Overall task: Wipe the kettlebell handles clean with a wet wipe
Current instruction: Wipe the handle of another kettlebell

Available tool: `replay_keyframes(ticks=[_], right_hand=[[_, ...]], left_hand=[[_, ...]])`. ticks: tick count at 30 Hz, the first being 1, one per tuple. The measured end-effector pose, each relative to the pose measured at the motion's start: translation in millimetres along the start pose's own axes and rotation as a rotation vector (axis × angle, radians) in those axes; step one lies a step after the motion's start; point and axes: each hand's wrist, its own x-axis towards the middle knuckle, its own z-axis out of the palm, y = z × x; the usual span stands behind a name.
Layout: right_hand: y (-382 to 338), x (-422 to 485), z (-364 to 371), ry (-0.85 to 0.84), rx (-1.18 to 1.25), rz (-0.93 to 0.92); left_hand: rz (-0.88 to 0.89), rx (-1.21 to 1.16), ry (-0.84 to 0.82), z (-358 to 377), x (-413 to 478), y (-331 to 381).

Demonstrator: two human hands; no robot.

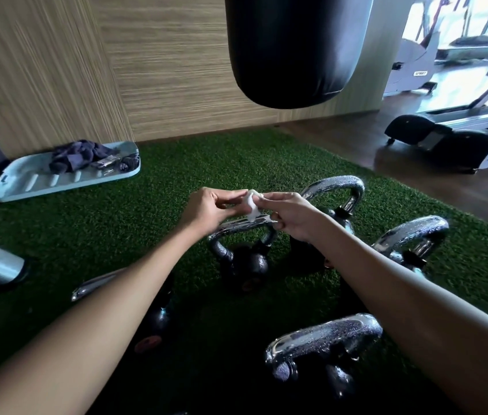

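A: What do we have around us?
B: A black bag (pixel 296 46) hangs ahead of us over the green turf (pixel 236 163). On our left a pale tray (pixel 27 181) lies on the turf by the wooden wall, with a dark cloth (pixel 78 157) heaped on it. A treadmill (pixel 446 130) stands far right, off the turf.
A: And what stands in our way?
B: Our own forearms. The left one hides most of the left kettlebell (pixel 96 284), and the right one covers part of the back kettlebell (pixel 337 187). The right kettlebell (pixel 413 232) and the near kettlebell (pixel 323 333) show their beaded chrome handles.
A: Where is the wipe?
B: The wipe (pixel 251 205) is a small white wad. We pinch it between our left hand (pixel 206 208) and right hand (pixel 293 217), the fingertips of both closed on it. We hold it just above the handle (pixel 236 228) of the middle kettlebell (pixel 244 262). We cannot tell whether it touches the chrome.
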Motion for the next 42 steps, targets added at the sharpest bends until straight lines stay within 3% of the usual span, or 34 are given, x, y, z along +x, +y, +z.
replay_keyframes(ticks=[6,11,16,19,23,33,38,42], right_hand=[[2,1,-3,-0.067,-0.239,-0.059],[9,14,-13,0.07,-0.999,-0.378],[13,28,11,-0.021,-1.352,-0.457],[15,30,7,0.062,-1.401,-0.494],[15,26,-15,0.079,-1.381,-0.413],[27,7,-62,0.15,-1.382,-0.306],[33,-2,-72,0.123,-1.405,-0.317],[36,-2,-78,0.147,-1.393,-0.304]], left_hand=[[0.01,0.11,0.134,5,-4,-15],[-0.163,0.314,0.085,-21,-7,-38],[-0.17,0.476,-0.073,-5,7,-29],[-0.147,0.55,-0.136,21,20,-18],[-0.104,0.659,-0.187,31,30,-4],[-0.136,0.342,-0.108,25,-5,-36],[-0.198,0.093,0.1,59,-26,-43],[-0.244,0.014,0.1,74,-38,-49]])
